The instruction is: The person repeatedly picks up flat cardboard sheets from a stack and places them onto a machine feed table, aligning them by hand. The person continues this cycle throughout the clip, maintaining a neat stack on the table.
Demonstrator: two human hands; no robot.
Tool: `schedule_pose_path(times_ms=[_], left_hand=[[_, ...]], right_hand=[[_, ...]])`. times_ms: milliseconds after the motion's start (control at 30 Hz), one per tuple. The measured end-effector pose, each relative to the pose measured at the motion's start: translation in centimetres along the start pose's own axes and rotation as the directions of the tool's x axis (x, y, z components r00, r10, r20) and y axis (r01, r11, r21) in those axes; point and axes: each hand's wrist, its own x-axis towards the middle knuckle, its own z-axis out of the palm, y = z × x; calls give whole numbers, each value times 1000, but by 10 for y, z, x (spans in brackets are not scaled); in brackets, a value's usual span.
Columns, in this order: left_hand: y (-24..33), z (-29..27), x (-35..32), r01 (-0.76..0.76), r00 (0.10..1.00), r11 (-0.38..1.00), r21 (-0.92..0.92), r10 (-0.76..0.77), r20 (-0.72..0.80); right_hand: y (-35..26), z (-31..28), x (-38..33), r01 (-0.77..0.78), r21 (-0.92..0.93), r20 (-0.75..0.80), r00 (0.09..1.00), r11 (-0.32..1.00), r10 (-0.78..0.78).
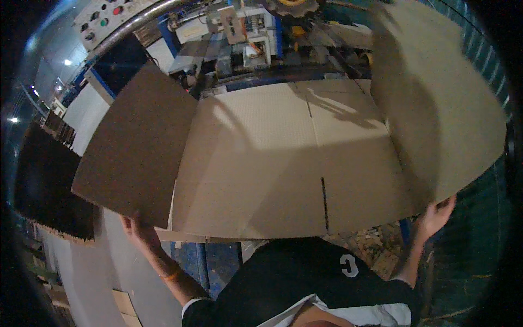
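Note:
A large brown cardboard box blank (261, 180) lies in front of me, its middle panel flat and crossed by creases and a dark slot. Its left panel (133, 152) and right panel (447, 120) are bent upward along the folds. My left hand (140, 231) is closed on the near edge of the left panel, its fingertips partly hidden by the board. At the near corner of the right panel, my right hand (437, 216) grips the edge, with some fingers showing beside it.
Beyond the blank stands a machine (256, 41) with a metal bar (136, 27) and a button control panel (106, 22). At the left is a cardboard stack (52, 182). Cardboard scraps (376, 245) lie below right; a flat cardboard piece (125, 308) rests on the floor.

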Motion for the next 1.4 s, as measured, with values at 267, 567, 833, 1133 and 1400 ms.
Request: schedule_pose_path(times_ms=[267, 567, 833, 1133, 1400], left_hand=[[14, 107, -60, -752, 473, 538, 381, 38, 880], [-1, 132, -50, -850, 361, 392, 351, -52, 931], [-39, 186, 22, -799, 454, 464, 382, 48, 890], [-109, 272, 101, -827, 556, 196, 527, 139, 820], [-74, 78, 66, -489, 868, 502, 713, 362, 340]], right_hand=[[19, 36, -43, 634, 400, 755, 182, 662, -630], [16, 71, -15, 589, 399, 869, 1, 703, -495], [24, 195, 24, 749, 361, 848, -16, 556, -530], [2, 297, 42, 761, -85, 962, 231, 643, -147], [86, 130, 64, 414, -330, 628, 767, 848, -130]])
